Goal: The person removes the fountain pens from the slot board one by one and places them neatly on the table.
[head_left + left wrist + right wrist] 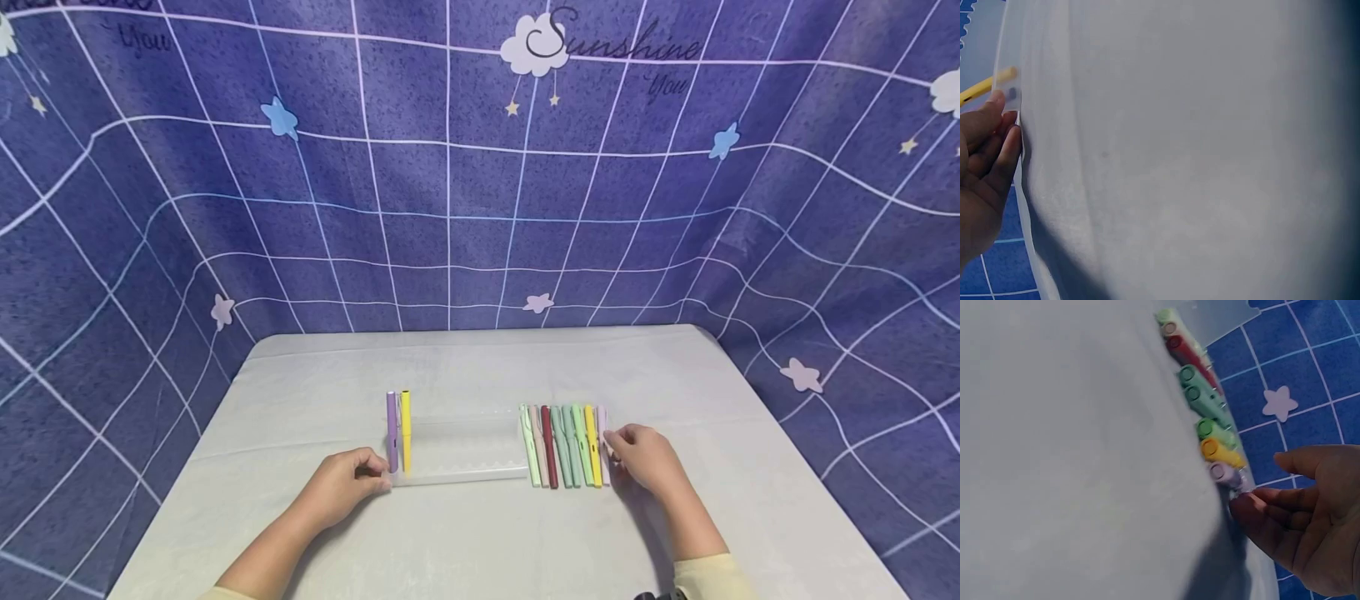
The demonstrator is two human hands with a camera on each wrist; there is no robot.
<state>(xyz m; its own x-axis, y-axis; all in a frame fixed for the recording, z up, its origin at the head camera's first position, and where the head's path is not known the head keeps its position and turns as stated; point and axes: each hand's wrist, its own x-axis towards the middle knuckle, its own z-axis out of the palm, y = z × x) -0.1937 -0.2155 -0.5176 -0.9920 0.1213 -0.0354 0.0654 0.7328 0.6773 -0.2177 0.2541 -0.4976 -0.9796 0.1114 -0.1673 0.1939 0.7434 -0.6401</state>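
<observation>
A clear plastic pen tray point(465, 477) with a notched inner edge lies on the table. A purple pen point(392, 433) and a yellow pen point(407, 433) lie side by side at its left end. My left hand point(347, 483) pinches the tray's near left corner between thumb and fingers, as the left wrist view shows. Right of the tray, several pens lie in a row, among them a dark red pen point(550, 447) and another yellow pen point(593, 446). My right hand point(643, 457) is at the outermost lilac pen point(1225, 474), its fingertips touching the side and its thumb held apart.
A pale cloth covers the table point(480, 542). Blue patterned fabric point(480, 183) hangs behind it and along both sides. The pen row stands close against the tray's right end.
</observation>
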